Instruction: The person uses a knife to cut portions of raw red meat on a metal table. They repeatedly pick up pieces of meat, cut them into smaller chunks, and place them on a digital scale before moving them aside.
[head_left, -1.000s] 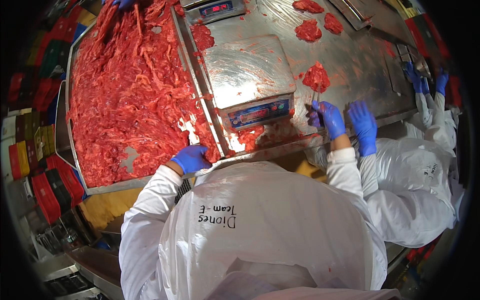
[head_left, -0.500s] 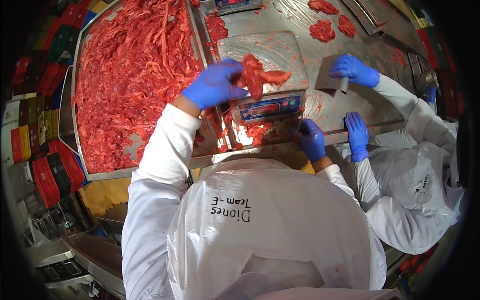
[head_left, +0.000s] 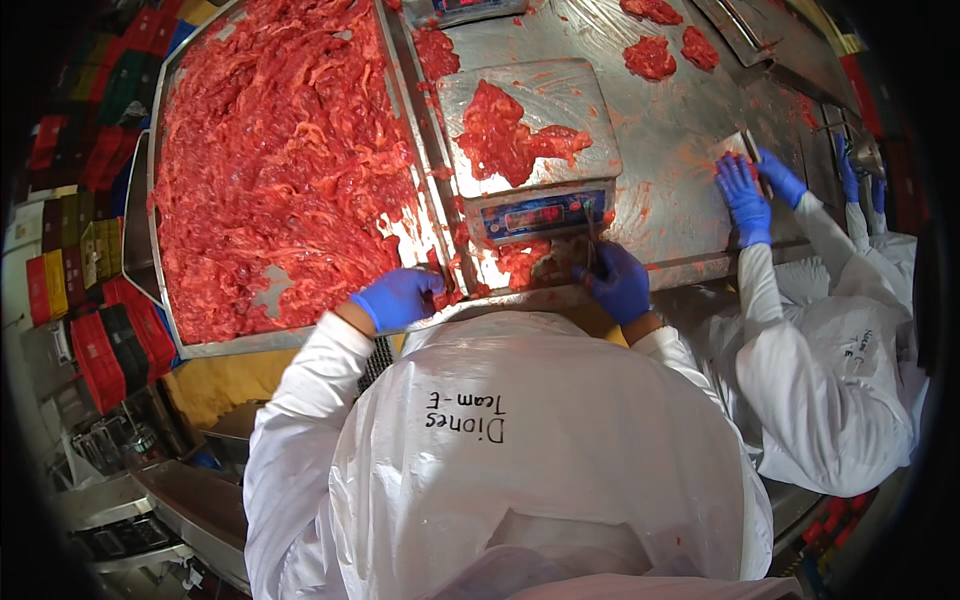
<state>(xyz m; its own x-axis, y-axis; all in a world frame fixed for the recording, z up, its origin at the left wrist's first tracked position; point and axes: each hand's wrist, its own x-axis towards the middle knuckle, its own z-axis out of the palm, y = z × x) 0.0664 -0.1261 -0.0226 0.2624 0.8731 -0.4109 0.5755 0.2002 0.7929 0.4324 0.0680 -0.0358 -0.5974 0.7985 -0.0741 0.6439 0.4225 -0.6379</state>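
My left hand point(head_left: 398, 299), in a blue glove, is at the front right corner of the meat tray point(head_left: 255, 340), by the table edge. Its fingers are curled; what they hold, if anything, is hidden. To the right, my blue-gloved right hand point(head_left: 622, 284) rests at the table edge just in front of the scale point(head_left: 545, 85), thumb and forefinger apart. A flat, spread piece of raw red meat point(head_left: 495, 135) lies on the steel plate of the scale, with no hand touching it. Meat scraps point(head_left: 520, 262) lie below the scale's display, between my hands.
Raw meat strips point(head_left: 290, 150) fill the wide tray at left. A co-worker's gloved hands point(head_left: 745, 200) press a flat pale tool point(head_left: 735, 146) on the steel table point(head_left: 660, 190) at right. Several meat pieces point(head_left: 650, 58) lie farther back, near a second scale point(head_left: 465, 10).
My left hand has let go of the meat on the scale and drawn back to the tray's front corner. The meat now lies spread flat. The co-worker's hands have shifted right with the tool.
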